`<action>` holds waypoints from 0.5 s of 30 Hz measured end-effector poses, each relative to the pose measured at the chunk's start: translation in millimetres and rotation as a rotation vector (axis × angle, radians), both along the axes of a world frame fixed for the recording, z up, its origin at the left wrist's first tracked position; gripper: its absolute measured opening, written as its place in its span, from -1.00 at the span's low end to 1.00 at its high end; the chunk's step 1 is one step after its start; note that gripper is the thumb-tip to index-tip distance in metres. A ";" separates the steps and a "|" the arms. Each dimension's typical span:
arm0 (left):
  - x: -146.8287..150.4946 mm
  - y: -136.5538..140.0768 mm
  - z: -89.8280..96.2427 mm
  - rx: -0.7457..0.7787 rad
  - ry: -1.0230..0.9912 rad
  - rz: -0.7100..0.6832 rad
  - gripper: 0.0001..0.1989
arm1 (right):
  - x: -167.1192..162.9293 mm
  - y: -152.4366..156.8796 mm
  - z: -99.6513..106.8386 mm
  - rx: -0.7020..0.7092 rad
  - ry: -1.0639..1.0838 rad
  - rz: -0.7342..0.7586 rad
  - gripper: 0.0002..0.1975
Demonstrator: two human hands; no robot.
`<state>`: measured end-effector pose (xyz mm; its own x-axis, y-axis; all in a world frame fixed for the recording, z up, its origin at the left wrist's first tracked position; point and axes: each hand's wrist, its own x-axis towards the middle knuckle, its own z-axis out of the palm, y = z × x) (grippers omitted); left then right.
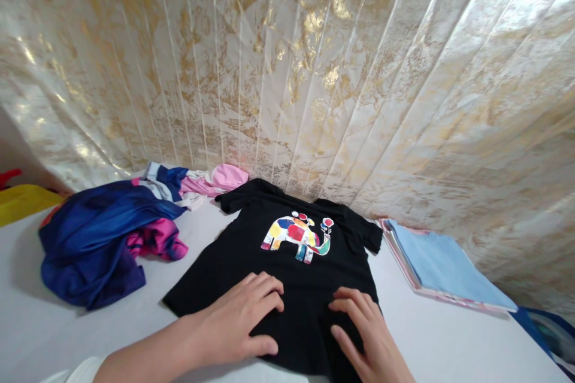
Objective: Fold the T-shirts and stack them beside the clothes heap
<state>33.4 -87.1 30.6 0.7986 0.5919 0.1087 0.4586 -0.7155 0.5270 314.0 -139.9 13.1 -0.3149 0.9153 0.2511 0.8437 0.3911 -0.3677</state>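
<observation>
A black T-shirt [309, 287] with a colourful elephant print lies spread out before me, its neck end toward the curtain and its hem toward me. My left hand [245, 320] rests on the lower left part of the shirt, fingers apart and slightly bent. On the lower right part lies my right hand [363, 329], its fingers also apart and loosely curved. Neither hand grips the cloth. Slight creases run through the fabric between the two hands.
Crumpled dark blue and pink clothing [108, 233] is heaped on the white surface [449, 347] at left, with a pink garment [220, 179] behind it. Folded clothes [449, 263], light blue on top, lie at right. A gold-patterned curtain [287, 72] hangs behind.
</observation>
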 end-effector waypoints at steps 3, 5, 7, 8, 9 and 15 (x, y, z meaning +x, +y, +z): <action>0.1 -6.4 2.1 0.019 0.029 -0.027 -0.67 | -19.9 -5.7 7.7 -0.146 -0.033 0.187 -0.81; 1.1 -11.6 4.7 0.064 0.065 -0.028 -0.74 | -31.3 -8.1 11.5 -0.216 -0.057 0.198 -0.77; 2.5 -14.8 7.0 0.107 0.100 -0.028 -0.79 | -35.8 -7.8 14.1 -0.266 -0.075 0.190 -0.75; 3.1 -15.2 7.8 0.122 0.112 -0.036 -0.81 | -35.6 -7.0 15.0 -0.290 -0.083 0.203 -0.75; 3.7 -14.8 8.2 0.133 0.119 -0.045 -0.82 | -34.1 -6.1 15.5 -0.311 -0.090 0.220 -0.74; 4.4 -2.7 5.0 0.117 0.096 -0.017 -0.84 | -23.7 -7.6 12.4 -0.216 0.001 0.214 -0.92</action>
